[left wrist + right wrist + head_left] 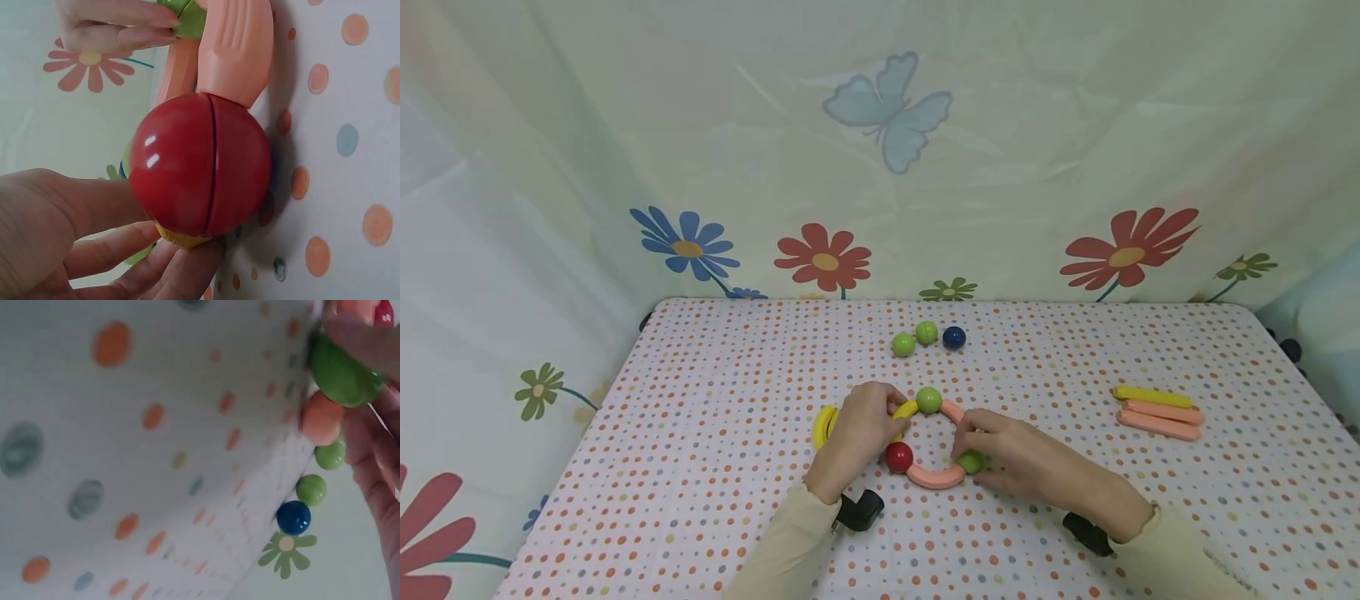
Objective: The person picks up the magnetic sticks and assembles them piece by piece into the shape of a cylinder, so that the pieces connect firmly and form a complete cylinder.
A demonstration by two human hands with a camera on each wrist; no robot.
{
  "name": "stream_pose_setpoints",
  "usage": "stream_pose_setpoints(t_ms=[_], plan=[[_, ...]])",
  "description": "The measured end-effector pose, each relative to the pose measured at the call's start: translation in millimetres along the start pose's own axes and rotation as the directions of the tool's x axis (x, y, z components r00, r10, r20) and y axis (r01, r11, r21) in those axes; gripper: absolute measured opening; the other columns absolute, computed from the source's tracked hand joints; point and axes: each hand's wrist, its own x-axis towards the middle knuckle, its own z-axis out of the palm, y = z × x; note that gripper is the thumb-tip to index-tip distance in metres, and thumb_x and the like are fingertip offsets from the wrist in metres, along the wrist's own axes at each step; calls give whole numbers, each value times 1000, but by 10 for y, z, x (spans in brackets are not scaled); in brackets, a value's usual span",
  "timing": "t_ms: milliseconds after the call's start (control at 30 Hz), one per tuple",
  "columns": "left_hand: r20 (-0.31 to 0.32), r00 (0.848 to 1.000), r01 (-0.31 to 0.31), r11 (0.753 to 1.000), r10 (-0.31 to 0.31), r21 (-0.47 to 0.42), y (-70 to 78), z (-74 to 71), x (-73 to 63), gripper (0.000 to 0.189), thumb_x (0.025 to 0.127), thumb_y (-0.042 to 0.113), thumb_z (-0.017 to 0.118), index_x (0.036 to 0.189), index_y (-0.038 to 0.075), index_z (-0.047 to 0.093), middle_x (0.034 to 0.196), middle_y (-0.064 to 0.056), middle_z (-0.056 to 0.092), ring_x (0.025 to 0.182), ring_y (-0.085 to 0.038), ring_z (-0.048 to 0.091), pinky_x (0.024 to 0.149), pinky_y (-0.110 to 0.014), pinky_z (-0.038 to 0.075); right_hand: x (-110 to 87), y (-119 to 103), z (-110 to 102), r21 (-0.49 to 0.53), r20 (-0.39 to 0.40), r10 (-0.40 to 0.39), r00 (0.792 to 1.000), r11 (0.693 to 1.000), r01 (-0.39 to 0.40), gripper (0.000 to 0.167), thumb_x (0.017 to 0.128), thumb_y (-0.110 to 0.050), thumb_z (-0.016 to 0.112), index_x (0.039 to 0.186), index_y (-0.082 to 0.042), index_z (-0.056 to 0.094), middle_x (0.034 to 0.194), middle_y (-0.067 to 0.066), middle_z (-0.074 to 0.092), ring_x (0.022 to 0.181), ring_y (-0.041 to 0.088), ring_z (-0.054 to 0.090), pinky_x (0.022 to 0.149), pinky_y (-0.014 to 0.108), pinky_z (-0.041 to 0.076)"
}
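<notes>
A ring of balls and curved bars lies on the table. A green ball (928, 400) tops it, a red ball (898, 457) sits at lower left, and another green ball (972, 461) at lower right. Between the two lower balls runs a pink curved bar (936, 477); a second pink bar (952, 410) is at upper right, partly hidden by fingers. My left hand (861, 425) grips the yellow curved bar (906, 410) on the ring's left side, above the red ball. My right hand (1022, 454) pinches the lower right green ball, seen closely in the right wrist view.
Yellow curved bars (822, 429) lie just left of my left hand, partly covered. Behind the ring sit two loose green balls (903, 344) and a dark blue ball (954, 337). At right lie a yellow bar (1152, 397) and pink bars (1159, 424).
</notes>
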Motion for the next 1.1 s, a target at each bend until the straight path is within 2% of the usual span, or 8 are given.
stream_pose_setpoints(t_ms=[167, 500, 600, 700, 767, 900, 1000, 1100], plan=[[-11, 1000, -22, 1000, 22, 5, 10, -9, 15, 20, 88, 4, 84, 106, 0, 77, 82, -1, 60, 73, -12, 52, 63, -21, 43, 9, 46, 14, -38, -23, -30, 999, 999, 29, 33, 78, 2, 90, 101, -16, 75, 109, -6, 65, 100, 10, 65, 83, 30, 59], [-4, 1000, -25, 1000, 25, -1, 47, -16, 33, 22, 87, 5, 84, 107, -1, 77, 81, 0, 58, 71, -13, 52, 61, -21, 41, 118, -5, -126, -140, 98, -40, 994, 989, 54, 27, 80, -5, 90, 104, -11, 80, 107, -4, 68, 99, 13, 67, 85, 33, 59], [-2, 1000, -29, 1000, 29, -3, 57, -15, 34, 22, 87, 5, 84, 107, -2, 77, 83, -1, 60, 72, -13, 53, 61, -22, 42, 60, 33, -169, -82, 57, -1, 998, 997, 6, 26, 86, -12, 88, 110, -14, 79, 114, -5, 67, 103, 13, 67, 86, 35, 59], [1, 999, -33, 999, 33, -8, 66, -15, 36, 22, 87, 5, 84, 107, -2, 76, 85, -2, 62, 74, -13, 54, 63, -22, 43, -97, 191, -295, -36, -54, 78, 996, 996, -80, 23, 92, -14, 82, 114, -16, 77, 116, -6, 66, 104, 15, 66, 84, 37, 59], [2, 1000, -26, 1000, 26, -10, 68, -15, 35, 22, 87, 5, 84, 108, -1, 76, 85, -1, 63, 74, -13, 54, 64, -22, 44, -250, 364, -424, -54, -148, 117, 982, 990, -127, 21, 92, -9, 81, 112, -16, 77, 113, -7, 67, 101, 16, 67, 80, 37, 59], [7, 1000, -10, 1000, 11, -29, 68, -18, 31, 22, 88, 5, 84, 108, 0, 76, 85, -1, 62, 74, -13, 54, 64, -22, 44, -648, 792, -717, -209, -292, 154, 944, 953, -220, 28, 81, 2, 87, 103, -13, 77, 104, -4, 68, 88, 18, 66, 69, 31, 56], [3, 1000, -7, 999, 7, -32, 57, -17, 15, 22, 88, 6, 84, 107, 0, 76, 84, -1, 62, 73, -14, 54, 63, -22, 44, -938, 1071, -900, -242, -287, 265, 920, 910, -338, 27, 79, 2, 87, 102, -8, 77, 104, 5, 70, 87, 24, 66, 66, 29, 55], [2, 1000, 0, 1000, 0, -22, 31, -6, -11, 22, 87, 6, 85, 106, 0, 76, 83, 0, 61, 71, -13, 53, 61, -22, 43, -1138, 1266, -1015, -200, -199, 434, 879, 860, -470, 23, 85, -3, 84, 106, -2, 76, 107, 15, 70, 91, 32, 66, 69, 32, 55]])
